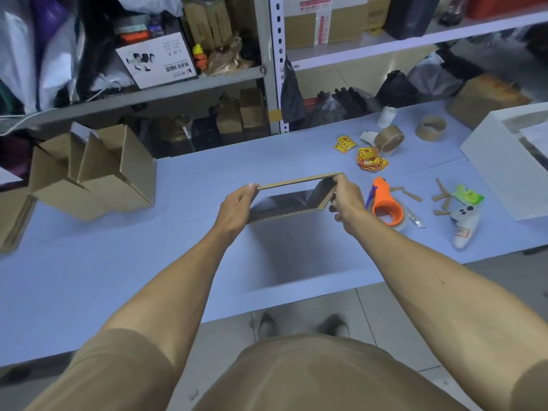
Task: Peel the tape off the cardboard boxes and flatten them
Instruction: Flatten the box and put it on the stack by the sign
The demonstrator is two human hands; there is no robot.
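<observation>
Both hands hold one open brown cardboard box (292,189) above the pale blue table (118,262). Left hand (237,207) grips its left end. Right hand (347,200) pinches the right.

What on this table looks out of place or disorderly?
Short cardboard strips lie scattered at odd angles near the orange tape dispenser, and red-yellow stickers sit in a loose, untidy heap. The box held by both hands appears undamaged.
</observation>
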